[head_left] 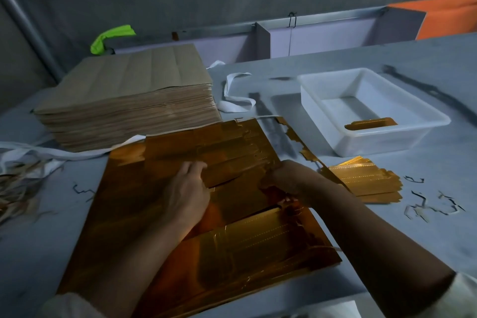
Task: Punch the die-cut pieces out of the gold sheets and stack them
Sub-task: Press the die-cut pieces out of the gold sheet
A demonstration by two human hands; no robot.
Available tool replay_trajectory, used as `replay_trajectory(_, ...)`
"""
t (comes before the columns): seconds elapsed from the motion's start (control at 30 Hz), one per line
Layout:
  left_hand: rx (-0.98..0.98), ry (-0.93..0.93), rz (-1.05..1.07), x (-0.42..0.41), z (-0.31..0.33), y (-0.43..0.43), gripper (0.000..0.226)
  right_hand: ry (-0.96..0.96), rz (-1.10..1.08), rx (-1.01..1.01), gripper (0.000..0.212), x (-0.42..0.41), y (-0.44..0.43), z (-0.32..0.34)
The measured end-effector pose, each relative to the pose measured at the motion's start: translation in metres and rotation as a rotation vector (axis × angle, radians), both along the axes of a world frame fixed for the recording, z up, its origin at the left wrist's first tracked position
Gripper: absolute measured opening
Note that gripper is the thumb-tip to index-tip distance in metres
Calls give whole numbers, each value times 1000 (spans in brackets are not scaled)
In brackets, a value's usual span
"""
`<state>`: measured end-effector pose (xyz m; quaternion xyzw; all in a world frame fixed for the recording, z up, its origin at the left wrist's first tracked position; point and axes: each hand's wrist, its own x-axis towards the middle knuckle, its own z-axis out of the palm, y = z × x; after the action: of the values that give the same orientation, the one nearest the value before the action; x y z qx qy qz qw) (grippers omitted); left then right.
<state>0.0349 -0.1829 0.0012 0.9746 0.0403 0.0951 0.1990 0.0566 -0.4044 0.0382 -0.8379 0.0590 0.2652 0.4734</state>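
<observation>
Freeing a strip [232, 174] from the gold sheet [144, 214]
Left hand [185, 188] presses flat; right hand [286, 181] pinches the strip end — peel low, slowly.

Pale cloth is worn: a left sleeve [69, 304] and a right sleeve [462, 294], bunched near the elbows; the left hand [187, 193] and right hand [291, 181] are bare

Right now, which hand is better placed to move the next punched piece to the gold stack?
The right hand: it grips the right edge of the gold sheet, next to the stack. The left hand lies farther off, pressing the sheet flat.
</observation>
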Motion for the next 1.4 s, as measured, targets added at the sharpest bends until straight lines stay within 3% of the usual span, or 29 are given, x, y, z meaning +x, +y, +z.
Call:
replay_trajectory(0.2,57,84,21,-5,-27,5,56,-11,-28,-3,15,-2,1,-3)
replay_trajectory(0.53,82,2,10,-6,-30,5,52,110,-208,322,19,4,-15,-16)
replay_trajectory(0.8,77,29,5,-7,-27,4,50,97,-133,516,20,10,-25,-23)
replay_trajectory(1.03,73,46,5,-6,-23,1,49,119,-171,641,37,8,-32,-23)
replay_trajectory(1.2,88,52,-1,-7,-24,3,51,134,-171,761,30,9,-39,-26)
replay_trajectory(1.4,85,55,13,-5,-26,3,52,137,-107,760,27,7,-43,-25)
